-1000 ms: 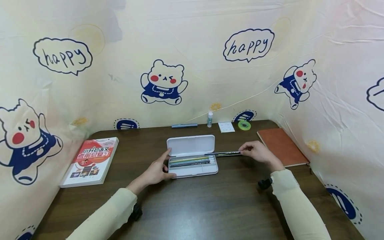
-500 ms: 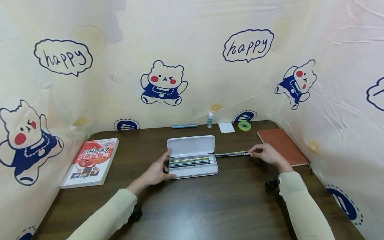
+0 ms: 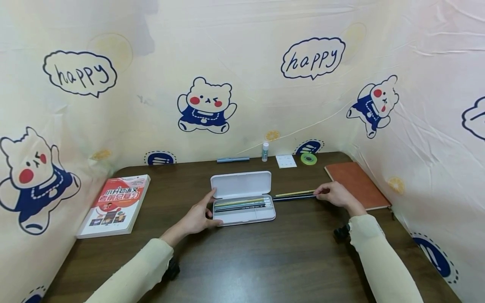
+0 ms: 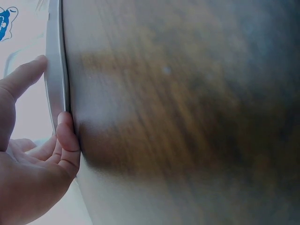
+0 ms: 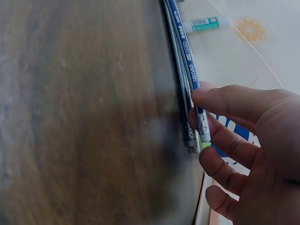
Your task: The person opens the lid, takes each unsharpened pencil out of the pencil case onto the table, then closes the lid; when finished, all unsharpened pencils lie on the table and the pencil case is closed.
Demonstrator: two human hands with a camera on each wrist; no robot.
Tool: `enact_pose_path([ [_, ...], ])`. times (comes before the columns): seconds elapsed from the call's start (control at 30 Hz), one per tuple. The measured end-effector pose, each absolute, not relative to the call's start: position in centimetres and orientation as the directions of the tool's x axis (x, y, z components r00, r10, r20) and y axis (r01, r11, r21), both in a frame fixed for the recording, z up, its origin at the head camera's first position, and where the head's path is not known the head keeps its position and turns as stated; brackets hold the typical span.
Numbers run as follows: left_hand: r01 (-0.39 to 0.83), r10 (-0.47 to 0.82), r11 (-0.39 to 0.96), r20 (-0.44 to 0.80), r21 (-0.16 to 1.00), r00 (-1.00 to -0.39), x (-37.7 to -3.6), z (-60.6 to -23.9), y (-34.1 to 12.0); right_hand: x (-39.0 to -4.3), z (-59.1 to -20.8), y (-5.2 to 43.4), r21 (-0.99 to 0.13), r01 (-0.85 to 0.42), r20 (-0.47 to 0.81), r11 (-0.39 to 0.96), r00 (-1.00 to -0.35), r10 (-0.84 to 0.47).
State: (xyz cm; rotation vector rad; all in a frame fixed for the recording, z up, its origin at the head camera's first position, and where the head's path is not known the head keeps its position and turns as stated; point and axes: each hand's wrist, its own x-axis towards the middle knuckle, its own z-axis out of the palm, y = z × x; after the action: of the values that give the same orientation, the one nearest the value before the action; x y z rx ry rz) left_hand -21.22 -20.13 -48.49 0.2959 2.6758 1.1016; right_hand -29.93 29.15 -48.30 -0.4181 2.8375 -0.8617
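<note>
A white pencil case (image 3: 240,185) lies open on the table, several pencils (image 3: 242,203) lying lengthwise in its tray. My left hand (image 3: 195,216) holds its left end, thumb at the front corner and a finger by the lid. In the left wrist view, fingertips of this hand (image 4: 35,159) meet the case's side (image 4: 56,70). Right of the case, my right hand (image 3: 334,194) pinches a blue pencil (image 5: 187,51) near its eraser end between thumb and forefinger. Darker pencils (image 5: 180,79) lie close alongside it; in the head view a yellowish pencil (image 3: 293,193) shows among them.
Along the table's back edge are a blue pen (image 3: 233,159), a glue stick (image 3: 265,152), a white paper pad (image 3: 286,161) and a green tape roll (image 3: 308,158). A brown notebook (image 3: 356,185) lies right, a red-and-white book (image 3: 115,204) left.
My right hand has moved right, drawing the pencils from over the case's edge to the table beside it, where they have spread slightly apart. My left hand stays on the case.
</note>
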Motion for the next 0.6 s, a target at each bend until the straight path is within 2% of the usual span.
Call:
enact_pose_path([
  [0.27, 0.139, 0.298, 0.68, -0.097, 0.72, -0.95, -21.3, -48.7, -20.3, -30.2, -48.6, 28.7, -0.54, -0.23, -0.043, 0.809, -0.953, -0.3],
  [0.6, 0.129, 0.296, 0.674, -0.105, 0.727, -0.949, -21.5, -48.9, -20.4, -30.0, -48.0, 28.0, -0.545, -0.253, -0.032, 0.8, -0.947, -0.321],
])
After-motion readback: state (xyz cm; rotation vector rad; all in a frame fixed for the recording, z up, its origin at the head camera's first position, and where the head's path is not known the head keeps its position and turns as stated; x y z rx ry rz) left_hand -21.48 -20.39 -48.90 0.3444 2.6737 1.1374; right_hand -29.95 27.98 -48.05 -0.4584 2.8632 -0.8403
